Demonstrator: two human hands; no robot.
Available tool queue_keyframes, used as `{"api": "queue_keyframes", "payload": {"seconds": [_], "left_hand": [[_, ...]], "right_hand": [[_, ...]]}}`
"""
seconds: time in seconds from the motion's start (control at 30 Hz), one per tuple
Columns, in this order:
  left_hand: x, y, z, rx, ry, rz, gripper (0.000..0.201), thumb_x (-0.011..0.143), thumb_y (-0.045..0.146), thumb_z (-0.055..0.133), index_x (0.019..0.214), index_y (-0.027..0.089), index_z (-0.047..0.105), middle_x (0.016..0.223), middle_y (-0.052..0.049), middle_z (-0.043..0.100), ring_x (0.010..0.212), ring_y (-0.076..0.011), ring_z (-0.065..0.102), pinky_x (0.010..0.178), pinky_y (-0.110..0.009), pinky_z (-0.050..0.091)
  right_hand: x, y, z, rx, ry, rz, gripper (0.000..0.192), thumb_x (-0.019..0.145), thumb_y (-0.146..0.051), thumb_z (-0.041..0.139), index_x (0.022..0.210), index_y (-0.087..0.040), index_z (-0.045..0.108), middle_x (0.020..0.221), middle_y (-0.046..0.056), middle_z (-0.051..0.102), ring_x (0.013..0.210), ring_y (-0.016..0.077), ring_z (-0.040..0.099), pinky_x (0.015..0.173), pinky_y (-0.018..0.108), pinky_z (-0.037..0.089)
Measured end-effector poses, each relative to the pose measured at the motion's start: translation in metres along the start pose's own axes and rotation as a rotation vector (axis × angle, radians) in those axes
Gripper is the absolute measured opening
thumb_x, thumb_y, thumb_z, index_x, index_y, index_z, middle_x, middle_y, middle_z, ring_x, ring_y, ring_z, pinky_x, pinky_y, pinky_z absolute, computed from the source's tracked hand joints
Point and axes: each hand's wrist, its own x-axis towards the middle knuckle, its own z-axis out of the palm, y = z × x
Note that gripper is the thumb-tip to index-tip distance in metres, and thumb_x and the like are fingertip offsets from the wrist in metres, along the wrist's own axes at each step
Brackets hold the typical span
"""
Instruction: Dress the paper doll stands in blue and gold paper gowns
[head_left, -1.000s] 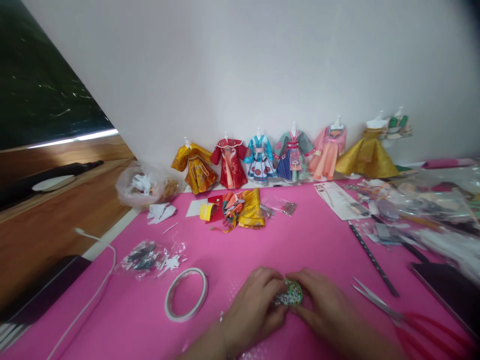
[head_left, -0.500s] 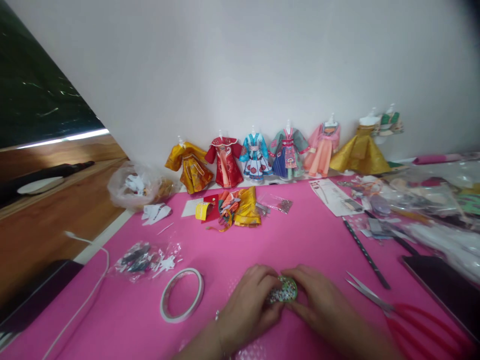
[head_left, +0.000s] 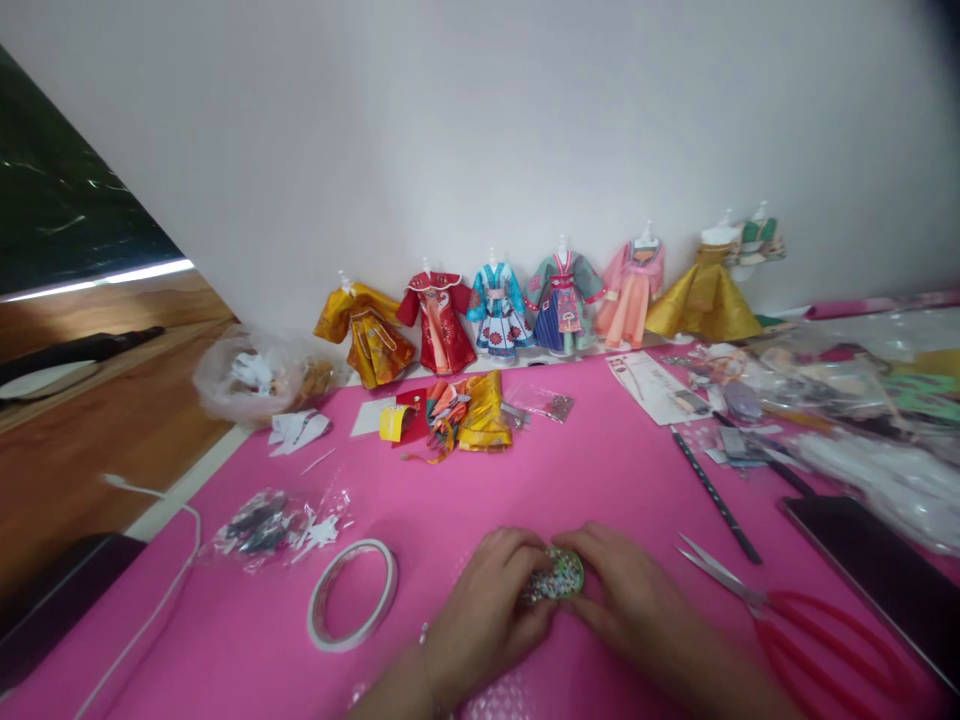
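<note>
head view: small round green-rimmed case point(head_left: 564, 577), speckled contents, at near centre; left hand point(head_left: 487, 608) and right hand point(head_left: 628, 590) both grip it, fingers curled in close. probably light, stiff, slick; best held by opposite rims.

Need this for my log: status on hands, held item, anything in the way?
Left hand and right hand both on small green-rimmed container. Container partly covered. Tape roll left, scissors right; neither in the way.
</note>
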Motion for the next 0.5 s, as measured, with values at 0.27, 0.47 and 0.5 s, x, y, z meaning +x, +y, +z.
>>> {"api": "queue_keyframes", "payload": {"seconds": [0.27,0.47,0.5], "left_hand": [[-0.001,-0.004,-0.002,-0.027,-0.054,-0.04,0.028,0.09,0.023,0.063,0.116,0.023,0.052,0.12,-0.008,0.059,0.112,-0.02,0.056,0.096,-0.035,0.049],[-0.003,-0.006,0.0,-0.045,-0.089,-0.073,0.027,0.09,0.023,0.065,0.113,0.024,0.052,0.114,-0.006,0.06,0.107,-0.0188,0.057,0.094,-0.033,0.049],[-0.003,-0.006,0.0,-0.04,-0.087,-0.072,0.026,0.09,0.022,0.064,0.114,0.024,0.053,0.113,-0.006,0.061,0.107,-0.019,0.057,0.094,-0.034,0.049]], "right_hand": [[0.003,0.009,-0.004,0.028,-0.007,-0.031,0.031,0.079,-0.018,0.071,0.109,-0.021,0.063,0.098,0.006,0.068,0.094,0.0236,0.063,0.083,0.037,0.05],[-0.002,0.0,-0.005,-0.063,0.078,-0.036,0.033,0.077,-0.01,0.068,0.108,-0.021,0.063,0.102,0.007,0.067,0.096,0.0242,0.064,0.081,0.036,0.053],[-0.003,-0.002,-0.005,-0.076,0.09,-0.037,0.032,0.077,-0.01,0.067,0.107,-0.022,0.063,0.102,0.007,0.068,0.096,0.0241,0.064,0.08,0.035,0.053]]}}
